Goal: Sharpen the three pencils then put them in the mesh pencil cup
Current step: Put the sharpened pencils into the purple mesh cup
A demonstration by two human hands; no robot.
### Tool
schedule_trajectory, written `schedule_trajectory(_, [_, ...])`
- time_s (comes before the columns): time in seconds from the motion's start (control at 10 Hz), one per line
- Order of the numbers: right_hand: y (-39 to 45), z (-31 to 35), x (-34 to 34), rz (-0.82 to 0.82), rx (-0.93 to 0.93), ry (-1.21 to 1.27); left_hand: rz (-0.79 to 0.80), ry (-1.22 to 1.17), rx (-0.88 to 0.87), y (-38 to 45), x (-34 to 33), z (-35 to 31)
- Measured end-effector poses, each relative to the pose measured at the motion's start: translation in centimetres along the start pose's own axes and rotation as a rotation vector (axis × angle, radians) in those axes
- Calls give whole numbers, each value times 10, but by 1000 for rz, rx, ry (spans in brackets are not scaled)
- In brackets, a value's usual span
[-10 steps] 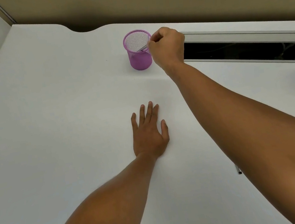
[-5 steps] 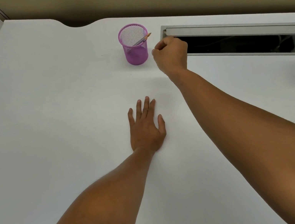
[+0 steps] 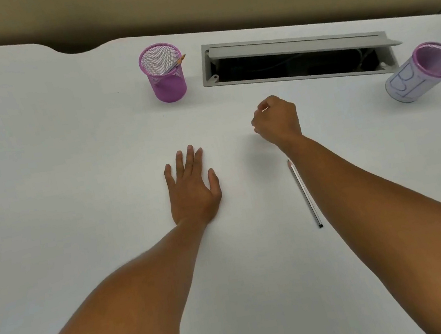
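Observation:
A purple mesh pencil cup [image 3: 168, 86] stands upright at the back of the white desk. One pencil [image 3: 177, 62] leans inside it, its sharpened tip poking over the right rim. A second silver pencil [image 3: 305, 194] lies flat on the desk, tip pointing away, just left of my right forearm. My left hand [image 3: 192, 187] rests flat on the desk with straight fingers. Over the desk in front of the cable slot, my right hand [image 3: 277, 122] has its fingers curled and holds nothing I can see.
An open grey cable slot [image 3: 208, 77] with a raised lid is cut into the desk behind my right hand. A second cup [image 3: 419, 73], purple-rimmed and wrapped in white paper, stands at the far right. A beige partition runs along the desk's back edge.
My right hand let go of the pencil at the mesh cup and drew back toward me and to the right. The pencil stays in the cup. My left hand has not moved.

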State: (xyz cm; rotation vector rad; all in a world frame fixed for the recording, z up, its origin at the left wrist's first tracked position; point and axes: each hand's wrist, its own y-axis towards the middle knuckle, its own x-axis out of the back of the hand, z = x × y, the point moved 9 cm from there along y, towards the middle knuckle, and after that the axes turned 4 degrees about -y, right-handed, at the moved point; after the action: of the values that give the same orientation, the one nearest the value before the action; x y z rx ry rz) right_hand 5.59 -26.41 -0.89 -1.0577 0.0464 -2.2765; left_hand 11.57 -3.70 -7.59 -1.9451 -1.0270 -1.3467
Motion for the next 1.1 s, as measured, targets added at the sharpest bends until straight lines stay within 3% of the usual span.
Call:
schedule_trajectory(0.4, [-24, -43, 25, 79, 3, -467, 4, -17, 0, -2, -1, -1])
schedule_trajectory(0.7, [-32, -56, 15, 153, 9, -653, 4, -12, 2, -2, -1, 0])
schedule_trajectory(1.1, [-42, -54, -4, 404, 27, -967, 1, -18, 4, -1, -1, -1])
